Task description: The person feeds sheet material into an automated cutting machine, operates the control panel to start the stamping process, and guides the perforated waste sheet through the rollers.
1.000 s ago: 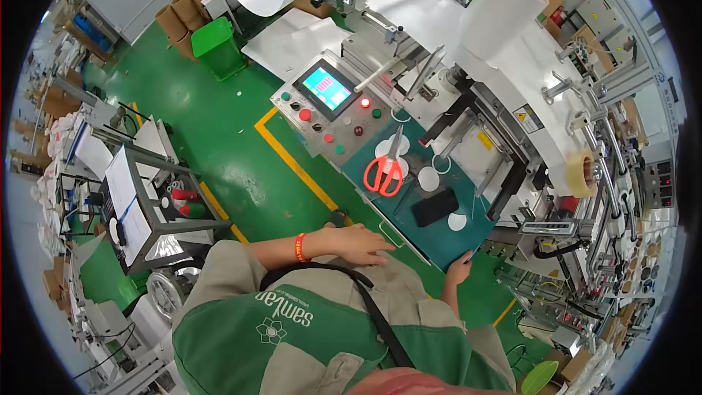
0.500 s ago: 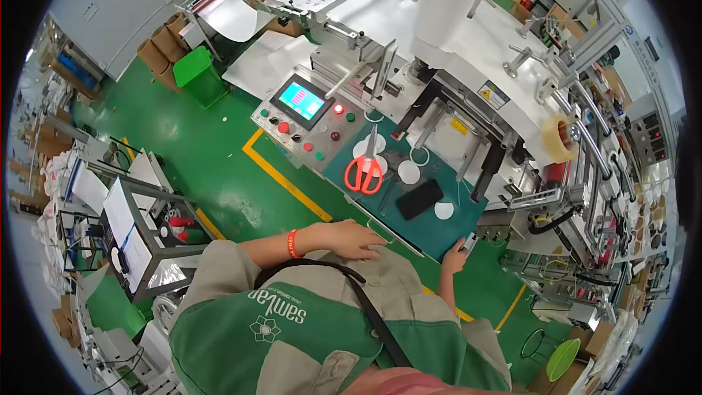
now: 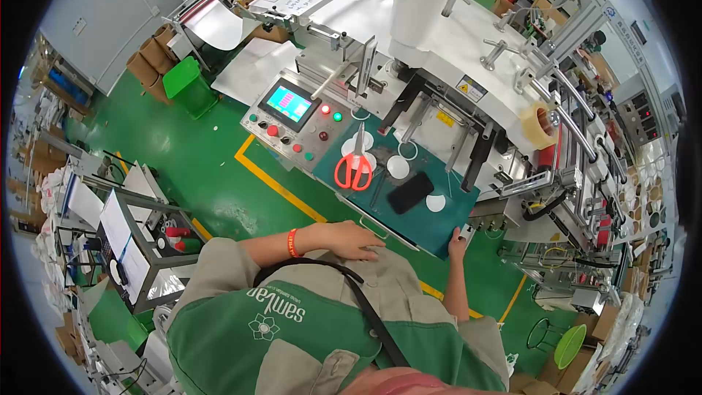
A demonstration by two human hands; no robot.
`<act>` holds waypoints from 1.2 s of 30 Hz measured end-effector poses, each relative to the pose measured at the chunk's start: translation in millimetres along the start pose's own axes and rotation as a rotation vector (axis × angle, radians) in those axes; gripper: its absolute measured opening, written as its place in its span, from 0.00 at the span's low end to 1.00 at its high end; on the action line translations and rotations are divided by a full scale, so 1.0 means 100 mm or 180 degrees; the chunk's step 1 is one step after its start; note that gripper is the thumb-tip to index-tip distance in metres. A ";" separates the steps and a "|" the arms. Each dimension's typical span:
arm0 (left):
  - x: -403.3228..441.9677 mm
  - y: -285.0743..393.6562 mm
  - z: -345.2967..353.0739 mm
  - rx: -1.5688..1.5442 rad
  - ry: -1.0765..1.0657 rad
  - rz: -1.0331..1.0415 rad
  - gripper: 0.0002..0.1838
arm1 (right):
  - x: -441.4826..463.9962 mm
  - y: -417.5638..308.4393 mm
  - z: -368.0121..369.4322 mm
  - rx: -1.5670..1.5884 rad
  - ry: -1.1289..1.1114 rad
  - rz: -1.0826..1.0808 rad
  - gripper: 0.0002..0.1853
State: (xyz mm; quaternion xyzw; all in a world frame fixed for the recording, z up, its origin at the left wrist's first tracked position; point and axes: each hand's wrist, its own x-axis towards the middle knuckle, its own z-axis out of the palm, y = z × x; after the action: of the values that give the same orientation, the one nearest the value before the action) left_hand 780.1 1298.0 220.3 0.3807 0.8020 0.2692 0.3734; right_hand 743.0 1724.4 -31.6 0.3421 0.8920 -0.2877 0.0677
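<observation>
My left hand (image 3: 352,240) lies against the front of my shirt, fingers stretched out, with nothing in it. My right hand (image 3: 457,243) grips the near right corner of the green-topped worktable (image 3: 431,234), beside a small grey box (image 3: 466,233); its lower fingers are hidden. Orange-handled scissors (image 3: 353,172) rest on the tabletop, blades pointing away from me. Near them are white discs (image 3: 398,167), a white ring (image 3: 406,149) and a black phone-like slab (image 3: 410,192). Another white disc (image 3: 436,203) lies closer to my right hand.
A control panel (image 3: 294,121) with a lit screen and several buttons adjoins the table's left side. Behind stands a machine with a white roll (image 3: 420,11) and dark rails (image 3: 479,157). A desk (image 3: 157,252) is at left, a green bin (image 3: 190,88) further back.
The whole view has shifted slightly, moving the table and machine leftward in the picture. A green button on the panel now looks lit. My left hand still lies on my shirt.
</observation>
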 end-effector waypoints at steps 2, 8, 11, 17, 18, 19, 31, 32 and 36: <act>-0.02 0.00 -0.01 0.0028 0.0040 -0.0017 0.31 | 0.06 -0.04 0.06 0.0330 0.0302 -0.0397 0.46; -0.04 -0.01 0.00 -0.0050 0.0085 -0.0084 0.31 | -0.14 -0.45 0.06 0.0796 0.0691 -0.0603 0.36; -0.05 -0.04 0.03 -0.0067 0.0024 -0.0152 0.30 | -0.10 -0.40 0.05 0.1189 0.0595 -0.0748 0.33; -0.14 -0.16 0.08 -0.0169 0.0299 -0.0142 0.30 | 0.03 -0.31 0.13 0.0781 0.0688 -0.0665 0.35; -0.18 -0.17 0.07 -0.0187 0.0328 -0.0166 0.30 | 0.02 -0.33 0.14 0.0786 0.0752 -0.0658 0.37; -0.20 -0.17 0.06 -0.0218 0.0353 -0.0171 0.30 | 0.02 -0.36 0.12 0.0758 0.0737 -0.0683 0.37; -0.24 -0.28 0.07 -0.0270 0.0298 -0.0316 0.30 | 0.09 -0.30 0.08 0.1980 0.0075 -0.0347 0.39; -0.23 -0.28 0.07 -0.0298 0.0297 -0.0246 0.30 | 0.09 -0.30 0.04 0.1873 0.0076 -0.0436 0.38; -0.13 -0.24 0.04 -0.0260 0.0288 -0.0087 0.29 | 0.35 -0.18 -0.05 0.0423 0.0109 -0.0728 0.43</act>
State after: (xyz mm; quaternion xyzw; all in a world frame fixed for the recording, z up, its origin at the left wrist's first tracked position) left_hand 778.8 1274.2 205.6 0.3416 0.8115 0.3135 0.3556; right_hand 705.6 1736.6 -29.9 0.2467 0.9052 -0.3461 -0.0036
